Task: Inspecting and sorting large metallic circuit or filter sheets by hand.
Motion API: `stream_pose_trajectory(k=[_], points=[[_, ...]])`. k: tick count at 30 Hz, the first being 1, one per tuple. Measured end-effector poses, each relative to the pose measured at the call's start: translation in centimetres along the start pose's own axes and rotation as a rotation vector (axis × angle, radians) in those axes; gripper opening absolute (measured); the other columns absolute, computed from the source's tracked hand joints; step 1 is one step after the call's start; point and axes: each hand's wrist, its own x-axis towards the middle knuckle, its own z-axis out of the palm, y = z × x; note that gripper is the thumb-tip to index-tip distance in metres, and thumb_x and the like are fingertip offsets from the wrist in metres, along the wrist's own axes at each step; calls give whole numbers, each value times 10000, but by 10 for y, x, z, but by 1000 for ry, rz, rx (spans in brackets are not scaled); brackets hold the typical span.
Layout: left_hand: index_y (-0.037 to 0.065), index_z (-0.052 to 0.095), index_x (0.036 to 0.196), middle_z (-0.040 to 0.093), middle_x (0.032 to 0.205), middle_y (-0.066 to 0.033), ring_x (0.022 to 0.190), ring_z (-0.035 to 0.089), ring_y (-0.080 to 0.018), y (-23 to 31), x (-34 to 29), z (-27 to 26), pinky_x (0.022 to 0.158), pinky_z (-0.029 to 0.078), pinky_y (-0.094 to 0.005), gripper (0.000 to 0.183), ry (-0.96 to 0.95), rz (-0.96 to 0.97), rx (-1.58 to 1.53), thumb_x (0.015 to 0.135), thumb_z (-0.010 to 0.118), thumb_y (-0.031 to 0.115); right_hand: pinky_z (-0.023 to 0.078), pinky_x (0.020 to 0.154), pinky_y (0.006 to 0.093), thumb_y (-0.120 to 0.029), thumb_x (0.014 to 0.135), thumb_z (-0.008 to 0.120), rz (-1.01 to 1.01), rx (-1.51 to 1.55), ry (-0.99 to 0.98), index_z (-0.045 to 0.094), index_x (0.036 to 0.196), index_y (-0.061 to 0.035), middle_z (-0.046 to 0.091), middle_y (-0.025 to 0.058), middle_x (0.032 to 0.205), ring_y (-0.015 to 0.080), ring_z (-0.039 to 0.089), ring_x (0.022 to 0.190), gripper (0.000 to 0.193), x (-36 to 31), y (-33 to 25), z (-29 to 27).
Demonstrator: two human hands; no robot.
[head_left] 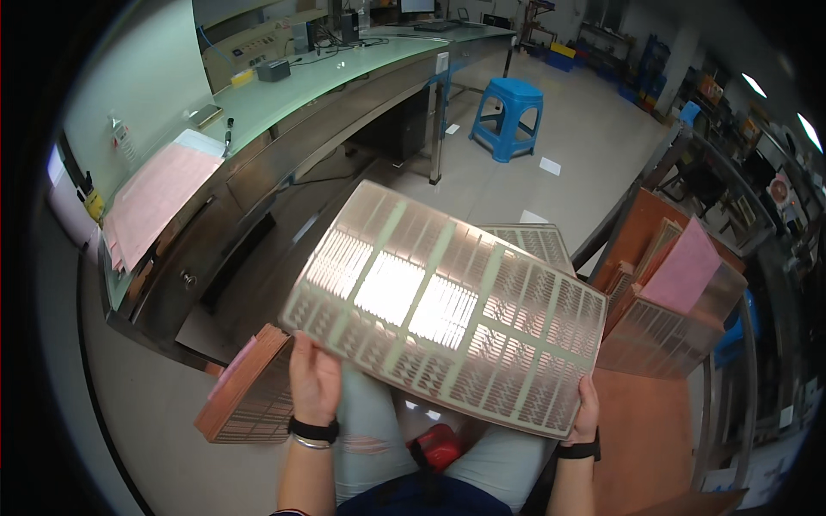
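A large copper-coloured circuit board panel (439, 267), patterned with green strips and rows of small slots, is tilted over my lap. My left hand (315, 378) is closed on its lower left edge, and my right hand (587, 413) grips its lower right corner. Bright light glares off the middle of the panel. Behind its upper right edge, part of another similar panel (538, 238) shows. To the left of my legs leans a stack of panels (249, 396) with a pink sheet among them.
On the right, more panels (658, 335) and a pink sheet (684, 267) stand upright on a brown board beside a metal frame. A glass-topped desk (292, 99) runs along the left, bearing pink papers (163, 189). A blue stool (508, 116) stands ahead.
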Motion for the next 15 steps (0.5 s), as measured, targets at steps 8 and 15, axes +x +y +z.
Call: stream_pose_trajectory(k=[8,15], points=[[52,405,1273,497,1257,-96,1133,501,-199,-66,-48,53,965,424,-374,369,-67,-406,-59,925,511,112,350,1019,426,-204,948,461,213,149,-179,306,1378,-70,409,89,1366,251,415,1233,476,-34,55,47],[27,436,1260,545,1198,-80,1065,547,-177,-20,-33,21,905,462,-332,361,-125,-434,152,946,491,197,395,983,490,-507,908,437,89,426,-193,216,1430,-89,392,179,1375,329,421,1232,705,-4,-4,35]])
